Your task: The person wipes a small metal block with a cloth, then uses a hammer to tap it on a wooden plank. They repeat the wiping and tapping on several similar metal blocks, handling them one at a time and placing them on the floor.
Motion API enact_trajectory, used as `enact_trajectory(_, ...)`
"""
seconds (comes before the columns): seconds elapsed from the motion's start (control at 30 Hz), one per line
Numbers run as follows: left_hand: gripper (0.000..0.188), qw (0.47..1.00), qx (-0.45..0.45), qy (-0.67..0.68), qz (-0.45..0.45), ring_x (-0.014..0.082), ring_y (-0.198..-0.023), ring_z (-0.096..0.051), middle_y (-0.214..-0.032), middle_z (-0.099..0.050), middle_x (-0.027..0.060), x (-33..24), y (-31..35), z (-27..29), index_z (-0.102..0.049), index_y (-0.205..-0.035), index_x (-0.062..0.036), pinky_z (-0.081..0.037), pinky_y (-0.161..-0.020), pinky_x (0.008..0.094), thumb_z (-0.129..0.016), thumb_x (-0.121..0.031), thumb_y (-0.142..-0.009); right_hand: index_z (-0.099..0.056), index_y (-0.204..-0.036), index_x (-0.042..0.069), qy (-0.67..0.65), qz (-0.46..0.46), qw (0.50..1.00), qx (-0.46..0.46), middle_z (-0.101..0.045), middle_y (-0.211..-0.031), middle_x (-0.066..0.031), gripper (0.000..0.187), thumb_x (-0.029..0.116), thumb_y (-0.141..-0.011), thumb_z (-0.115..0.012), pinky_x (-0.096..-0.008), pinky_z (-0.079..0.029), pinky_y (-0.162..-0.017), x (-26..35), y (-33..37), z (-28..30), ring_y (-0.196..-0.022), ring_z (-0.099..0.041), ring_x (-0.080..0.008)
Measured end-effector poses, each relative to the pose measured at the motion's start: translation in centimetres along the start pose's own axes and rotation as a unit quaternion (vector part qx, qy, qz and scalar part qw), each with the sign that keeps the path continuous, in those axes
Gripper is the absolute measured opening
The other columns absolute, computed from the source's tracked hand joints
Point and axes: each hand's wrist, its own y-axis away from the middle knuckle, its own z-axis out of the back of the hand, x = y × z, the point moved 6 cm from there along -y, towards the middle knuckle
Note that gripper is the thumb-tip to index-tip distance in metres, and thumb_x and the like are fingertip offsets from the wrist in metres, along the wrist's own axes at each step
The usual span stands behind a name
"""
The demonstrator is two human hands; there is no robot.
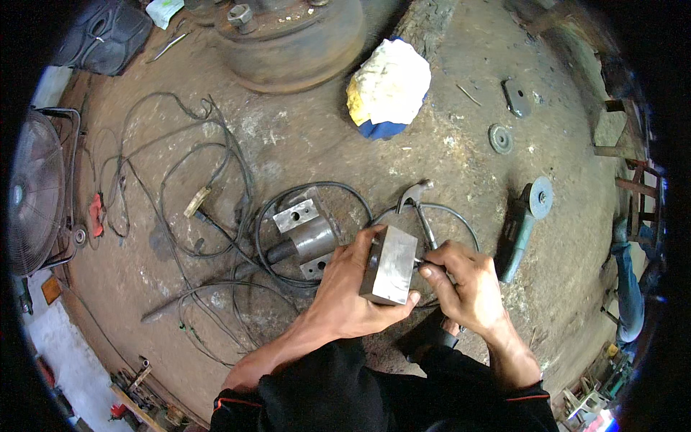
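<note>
Left fingers point(360, 246) clasp the block point(394, 268); right fingers point(461, 257), nearly closed, pinch a pin point(419, 261) beside it, best kept square

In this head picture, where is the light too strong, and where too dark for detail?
Head view: the lumpy white, yellow and blue bundle is nearly washed out where white; the rectangular grey metal block in the left hand shows a pale sheen; the black clothing shows little detail; picture corners are black.

left hand point(342, 291), one; right hand point(469, 288), one; held metal block point(392, 265), one; hammer point(415, 193), one; angle grinder point(520, 241), one; loose round disc point(501, 139), one; fan point(32, 194), one; white-topped bundle point(392, 83), one.
</note>
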Motion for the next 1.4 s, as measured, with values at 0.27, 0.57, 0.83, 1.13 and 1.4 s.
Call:
enact_trajectory(0.27, 0.073, 0.942, 0.080, 0.302, 0.126, 0.0298, -0.119, -0.062, -0.126, -0.062, 0.0204, 1.8, 0.5, -0.9, -0.044, -0.146, 0.0032, -0.049, -0.103, 0.0427, -0.079, -0.025, -0.088, -0.070, -0.100, 0.001, -0.032, 0.015, 0.999, 0.006, -0.070, -0.089, -0.0172, 0.017, 0.014, -0.092, -0.077, -0.0447, -0.056, -0.069, 0.1, -0.9, -0.3, -0.079, -0.071, -0.0394)
enact_trajectory(0.57, 0.086, 0.971, 0.047, 0.219, 0.085, 0.0291, -0.135, -0.053, -0.143, -0.055, 0.0216, 2.3, 0.5, -0.9, -0.038, -0.154, 0.0006, -0.045, -0.112, 0.0440, -0.082, -0.025, -0.085, -0.070, -0.103, 0.002, -0.001, 0.018, 1.000, 0.011, -0.071, -0.092, -0.0164, 0.022, 0.017, -0.091, -0.080, -0.0451, -0.057, -0.072, 0.3, -0.9, 0.4, -0.084, -0.071, -0.0389)
enact_trajectory(0.83, 0.106, 0.954, 0.023, 0.257, 0.153, 0.0339, -0.119, -0.069, -0.131, -0.065, 0.0232, 2.1, 0.4, -1.3, -0.032, -0.158, -0.0030, -0.056, -0.102, 0.0425, -0.092, -0.030, -0.076, -0.068, -0.102, 0.000, -0.015, -0.001, 1.000, 0.012, -0.071, -0.092, -0.0183, 0.016, 0.011, -0.093, -0.075, -0.0462, -0.057, -0.073, -1.1, -0.8, -0.9, -0.085, -0.071, -0.0408)
enact_trajectory(1.13, 0.106, 0.984, -0.004, 0.155, 0.087, 0.0369, -0.116, -0.071, -0.128, -0.069, 0.0245, 0.9, -0.1, -0.3, -0.032, -0.158, -0.0033, -0.057, -0.102, 0.0451, -0.092, -0.030, -0.075, -0.067, -0.102, -0.001, -0.026, -0.013, 0.999, 0.014, -0.069, -0.090, -0.0194, 0.013, 0.009, -0.094, -0.071, -0.0471, -0.056, -0.072, -1.4, -0.4, -1.5, -0.083, -0.071, -0.0410)
enact_trajectory(1.4, 0.102, 0.947, 0.030, 0.280, 0.151, 0.0299, -0.125, -0.065, -0.137, -0.063, 0.0212, 2.5, 0.7, -1.6, -0.031, -0.160, -0.0041, -0.052, -0.105, 0.0412, -0.090, -0.029, -0.079, -0.065, -0.100, 0.000, -0.029, -0.033, 0.999, 0.021, -0.067, -0.087, -0.0199, 0.014, 0.013, -0.097, -0.070, -0.0485, -0.055, -0.068, -1.3, -0.5, -1.6, -0.079, -0.069, -0.0421)
